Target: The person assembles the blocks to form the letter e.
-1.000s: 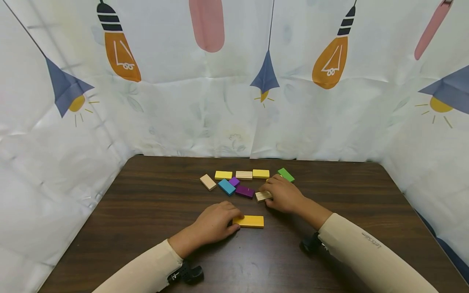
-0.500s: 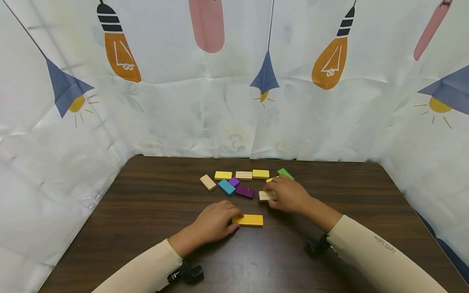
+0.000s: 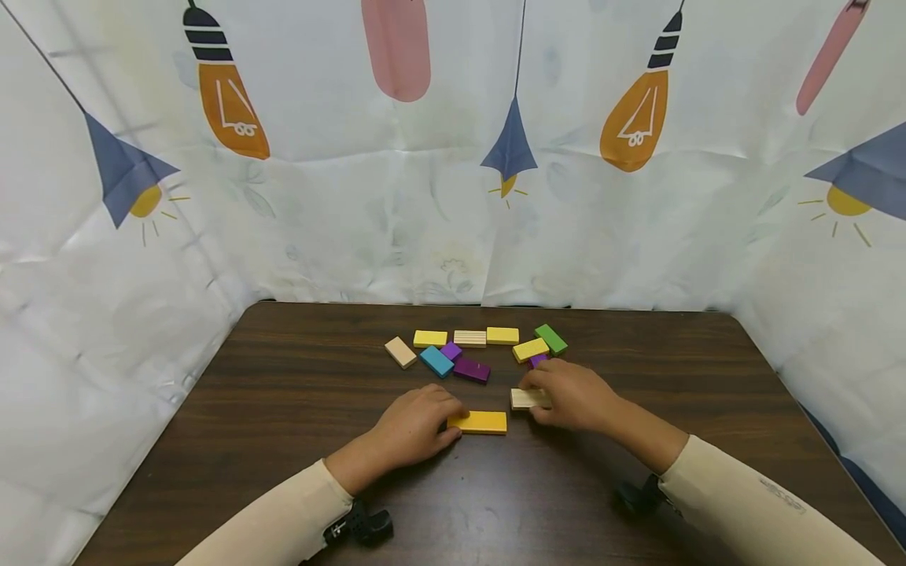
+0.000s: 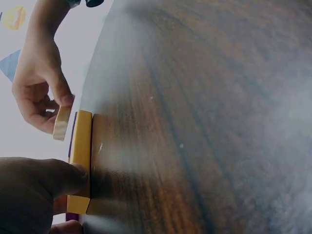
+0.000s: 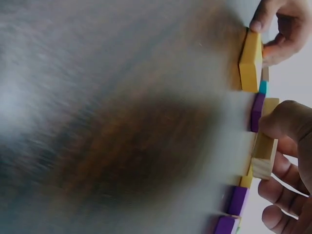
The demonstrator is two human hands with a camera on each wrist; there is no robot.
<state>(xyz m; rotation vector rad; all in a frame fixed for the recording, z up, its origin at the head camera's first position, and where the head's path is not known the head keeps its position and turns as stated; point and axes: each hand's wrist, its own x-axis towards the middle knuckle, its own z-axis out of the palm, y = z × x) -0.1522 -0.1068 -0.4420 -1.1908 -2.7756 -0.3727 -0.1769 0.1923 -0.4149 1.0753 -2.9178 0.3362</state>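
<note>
My left hand (image 3: 416, 428) pinches the left end of a long yellow-orange block (image 3: 483, 423) lying on the dark wooden table (image 3: 233, 440); its thumb sits on the near side in the left wrist view. Between the thumb and fingers of my right hand (image 3: 582, 397) is a plain pale wooden block (image 3: 527, 399), just right of the yellow-orange one and a little farther back. The right wrist view shows this wooden block (image 5: 265, 158) held along its sides, its far end partly behind the thumb. A gap separates the two held blocks.
Behind the hands lies a loose arc of blocks: beige (image 3: 401, 352), blue (image 3: 436, 361), dark purple (image 3: 471, 370), several yellow ones (image 3: 502, 336), a striped wooden one (image 3: 470, 338) and green (image 3: 551, 339). A small purple block (image 3: 538, 361) shows close behind my right fingers.
My right hand has drawn the wooden block toward me and to the right, away from the dark purple block, uncovering yellow and purple blocks behind. My left hand has barely moved.
</note>
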